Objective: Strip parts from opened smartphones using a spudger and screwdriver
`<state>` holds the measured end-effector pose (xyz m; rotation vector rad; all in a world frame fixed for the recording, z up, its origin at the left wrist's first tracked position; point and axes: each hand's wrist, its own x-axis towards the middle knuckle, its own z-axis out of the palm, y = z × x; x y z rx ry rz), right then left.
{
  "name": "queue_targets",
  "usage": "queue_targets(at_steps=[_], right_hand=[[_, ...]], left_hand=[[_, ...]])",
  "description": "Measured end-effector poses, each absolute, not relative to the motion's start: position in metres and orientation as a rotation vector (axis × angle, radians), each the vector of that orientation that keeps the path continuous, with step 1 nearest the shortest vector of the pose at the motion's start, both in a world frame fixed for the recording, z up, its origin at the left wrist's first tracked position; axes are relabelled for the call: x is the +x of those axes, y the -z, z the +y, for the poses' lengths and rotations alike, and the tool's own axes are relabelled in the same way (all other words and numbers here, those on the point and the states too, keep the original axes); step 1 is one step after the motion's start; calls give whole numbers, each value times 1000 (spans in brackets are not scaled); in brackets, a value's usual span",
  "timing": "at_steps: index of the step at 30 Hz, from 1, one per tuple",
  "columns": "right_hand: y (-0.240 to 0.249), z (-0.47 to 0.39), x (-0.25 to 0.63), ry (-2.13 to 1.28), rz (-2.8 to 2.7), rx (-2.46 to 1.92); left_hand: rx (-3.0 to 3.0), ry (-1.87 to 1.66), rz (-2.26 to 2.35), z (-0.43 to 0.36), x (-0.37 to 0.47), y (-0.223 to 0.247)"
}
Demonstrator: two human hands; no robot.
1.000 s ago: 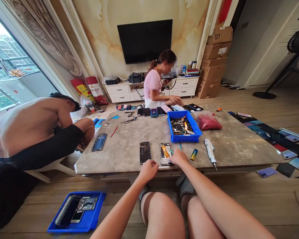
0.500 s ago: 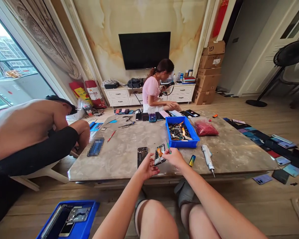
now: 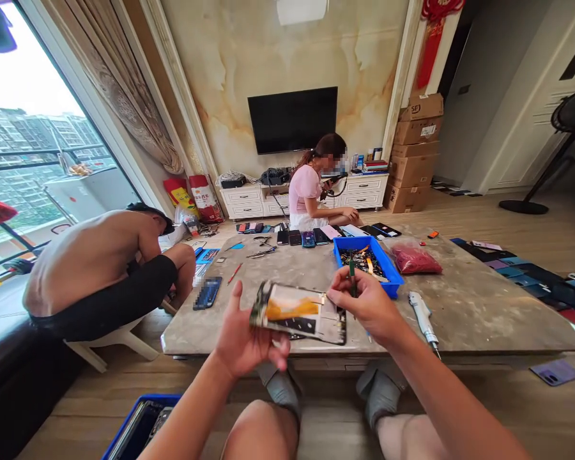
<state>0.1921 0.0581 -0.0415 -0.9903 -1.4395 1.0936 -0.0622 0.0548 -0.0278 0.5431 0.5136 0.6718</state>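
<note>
An opened-up phone frame, with an orange flex cable across its bare inside, is tilted above the front of the table and slightly blurred. My left hand supports its left end, palm up, with the thumb raised and the fingers beneath. At the opposite end, my right hand has its fingertips against the frame's upper right corner. A slim green-handled tool is gripped upright in that same hand; its tip is hidden. Behind my right hand stands a blue bin full of small phone parts.
A white electric screwdriver and a bag of red bits lie to the right. A phone and a red pen-like tool lie left. One co-worker sits left, another behind the table. A blue crate is on the floor.
The phone frame has come nearer to me and turned from upright to lying more sideways. Both hands rose with it, the left opening out underneath. My view has shifted left and up.
</note>
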Motion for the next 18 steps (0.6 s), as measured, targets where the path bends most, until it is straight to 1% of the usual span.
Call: queue_targets(at_steps=[2,4,7,10,11,14,16,18], right_hand=[[24,51,185,-1165,-1516,-954],[14,46,173,-1240,-1621,-935],[18,50,156,-1296,-1759,-1028],[53,66,155,-1159,-1750,-1430],[70,71,159,-1065,-1719,-1608],[123,82,173,-855,-1694,-2035],[150,89,180,-750,-1710,-2219],[165,96,187,-646,-1745,-2323]], left_hand=[[533,-539,453,33,-71,20],[509,-490,395,13,-71,17],[503,-413,435,-11,-59,19],[547,-347,489,-22,-43,27],[553,-387,497,-23,-38,30],[486,-662,545,-15,-25,41],[402,-767,571,-7,-20,49],[346,-792,585,-1,-19,56]])
